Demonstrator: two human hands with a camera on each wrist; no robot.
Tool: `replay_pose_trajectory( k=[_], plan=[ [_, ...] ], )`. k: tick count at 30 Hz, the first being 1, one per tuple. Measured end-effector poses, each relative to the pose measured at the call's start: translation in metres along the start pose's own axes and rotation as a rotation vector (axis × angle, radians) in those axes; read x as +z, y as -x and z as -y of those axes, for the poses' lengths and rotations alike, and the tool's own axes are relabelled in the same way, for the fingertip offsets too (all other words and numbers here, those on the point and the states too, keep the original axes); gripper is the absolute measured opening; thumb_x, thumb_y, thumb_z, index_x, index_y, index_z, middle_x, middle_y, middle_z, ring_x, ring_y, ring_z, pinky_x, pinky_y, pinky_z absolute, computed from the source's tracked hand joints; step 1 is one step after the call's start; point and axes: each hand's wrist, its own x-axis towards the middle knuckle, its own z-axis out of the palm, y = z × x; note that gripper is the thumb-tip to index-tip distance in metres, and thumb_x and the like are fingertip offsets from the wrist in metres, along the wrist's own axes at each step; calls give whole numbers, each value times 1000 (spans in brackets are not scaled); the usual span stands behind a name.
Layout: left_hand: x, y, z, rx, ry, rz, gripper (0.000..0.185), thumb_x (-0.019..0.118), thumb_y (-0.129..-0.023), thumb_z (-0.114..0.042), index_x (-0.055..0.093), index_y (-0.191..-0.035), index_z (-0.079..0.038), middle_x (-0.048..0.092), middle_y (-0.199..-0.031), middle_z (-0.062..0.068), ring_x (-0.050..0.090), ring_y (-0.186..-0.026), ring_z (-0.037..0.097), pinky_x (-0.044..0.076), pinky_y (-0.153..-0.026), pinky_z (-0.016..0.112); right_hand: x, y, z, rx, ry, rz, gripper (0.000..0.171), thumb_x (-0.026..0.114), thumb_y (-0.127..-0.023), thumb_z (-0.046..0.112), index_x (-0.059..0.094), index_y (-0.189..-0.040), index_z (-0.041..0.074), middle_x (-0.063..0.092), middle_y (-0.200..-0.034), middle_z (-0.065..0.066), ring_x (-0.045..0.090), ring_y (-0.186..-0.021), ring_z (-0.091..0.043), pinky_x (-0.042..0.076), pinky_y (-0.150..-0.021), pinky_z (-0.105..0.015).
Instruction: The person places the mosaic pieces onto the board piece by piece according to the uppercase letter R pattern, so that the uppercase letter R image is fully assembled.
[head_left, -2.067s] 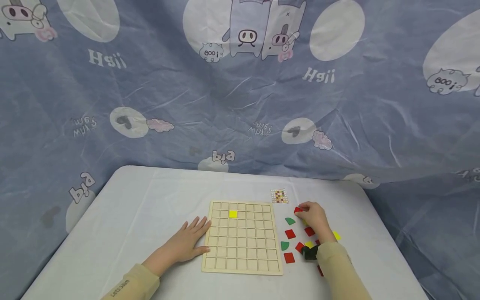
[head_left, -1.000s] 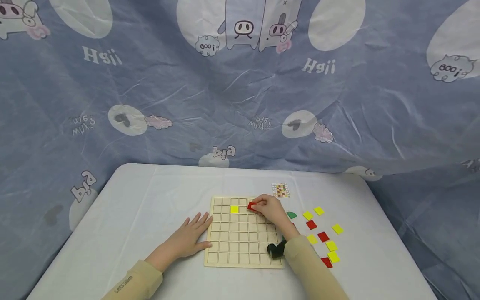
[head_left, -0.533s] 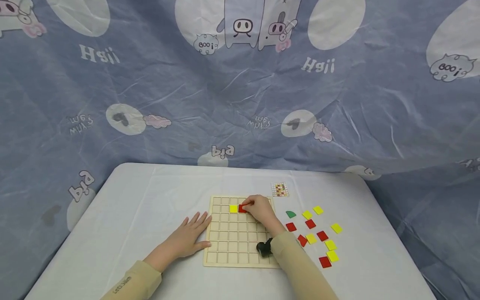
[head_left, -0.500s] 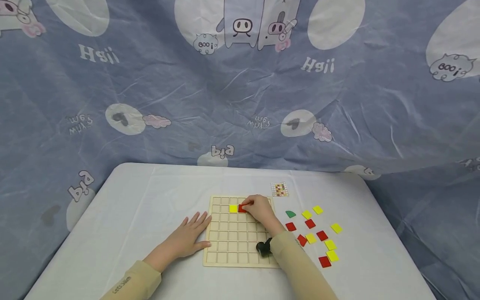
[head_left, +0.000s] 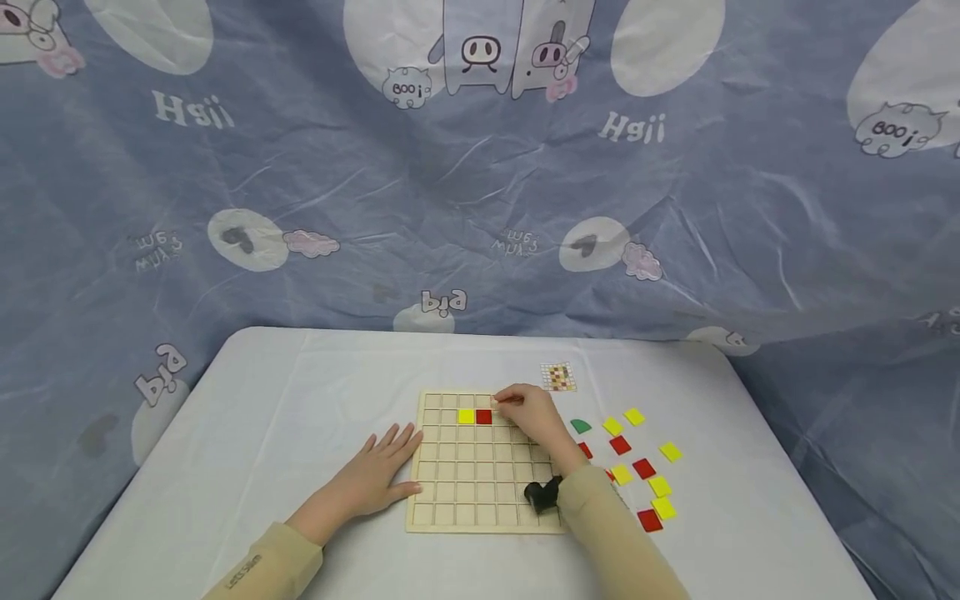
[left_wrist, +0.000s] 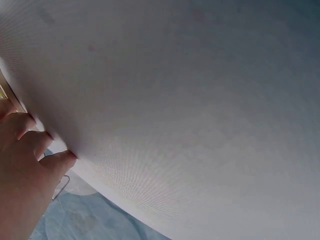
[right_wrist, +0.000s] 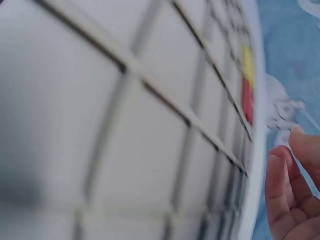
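A wooden grid board (head_left: 483, 492) lies on the white table (head_left: 300, 392). In its second row a yellow tile (head_left: 466, 416) sits with a red tile (head_left: 483, 416) right beside it; the right wrist view shows the same yellow tile (right_wrist: 247, 65) and red tile (right_wrist: 247, 100). My right hand (head_left: 506, 401) hovers just right of the red tile, its fingers (right_wrist: 282, 195) loosely curled and holding nothing. My left hand (head_left: 378, 471) lies flat on the table against the board's left edge, its fingers (left_wrist: 30, 145) straight.
Loose tiles lie right of the board: a green one (head_left: 580, 426), several yellow (head_left: 634, 416) and several red (head_left: 643, 468). A small pattern card (head_left: 558, 377) lies beyond the board's far right corner. A patterned blue cloth (head_left: 480, 208) hangs behind the table.
My right hand carried a red tile from the loose pile to the board, set it beside the yellow tile and let go. The left hand stayed put.
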Motion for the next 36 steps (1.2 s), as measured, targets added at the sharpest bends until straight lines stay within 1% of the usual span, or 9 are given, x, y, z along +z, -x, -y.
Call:
replay_pose_trajectory(
  k=[2,6,10,13,15,19,22,32,36],
  plan=[
    [0,1,-1,-1,5,4,81,60,-93,-52,31,-155,-9,26,-162,14,21,-150,39,20,-119,62,-14,3,-6,11,-16,-20,18,70,-92,14,74,-108,9,72,-104,-6,67,-92,-21,56,-78,-35],
    [0,2,-2,-9,3,16,82,59,-92,-54,30,-155,-10,26,-162,13,20,-150,39,20,-119,62,-47,13,-26,49,15,-59,22,68,-93,14,71,-114,5,71,-110,-12,66,-99,-27,56,-82,-39],
    [-1,3,-2,3,1,13,81,59,-93,-53,31,-155,-9,26,-162,14,21,-150,39,20,-119,62,-79,25,-54,123,87,-144,28,66,-95,21,70,-115,2,69,-111,-17,64,-94,-28,55,-75,-37],
    [0,1,0,11,-4,8,80,59,-94,-52,31,-155,-9,27,-162,14,21,-150,39,20,-119,62,-96,34,-77,197,142,-216,32,66,-95,28,69,-113,3,69,-107,-17,61,-87,-26,54,-67,-35],
    [1,0,2,14,-14,7,80,58,-94,-53,30,-155,-10,26,-162,13,21,-150,39,20,-119,62,-105,39,-90,251,156,-218,35,63,-97,31,68,-116,3,67,-108,-17,59,-86,-25,55,-69,-31],
    [4,-2,4,16,-11,3,81,57,-93,-55,30,-155,-11,26,-162,13,21,-150,38,21,-119,62,-112,46,-107,342,157,-186,35,63,-97,30,66,-119,3,66,-111,-18,58,-88,-24,57,-75,-33],
    [4,-1,4,10,0,1,81,58,-93,-55,31,-155,-10,27,-162,13,22,-150,39,21,-119,62,-114,49,-109,365,168,-161,35,65,-95,27,65,-120,1,65,-113,-20,58,-91,-25,56,-81,-37],
    [3,-2,4,3,-12,-4,81,58,-93,-54,31,-155,-10,27,-162,13,22,-150,38,21,-119,61,-110,40,-97,352,268,-128,35,71,-90,16,63,-116,-5,64,-102,-20,58,-82,-25,56,-75,-35],
    [2,-2,4,2,-14,0,81,58,-93,-54,31,-155,-10,27,-162,13,22,-150,38,21,-119,61,-108,39,-96,363,268,-127,33,73,-89,14,62,-114,-3,61,-98,-18,56,-81,-24,52,-68,-29]
  ],
)
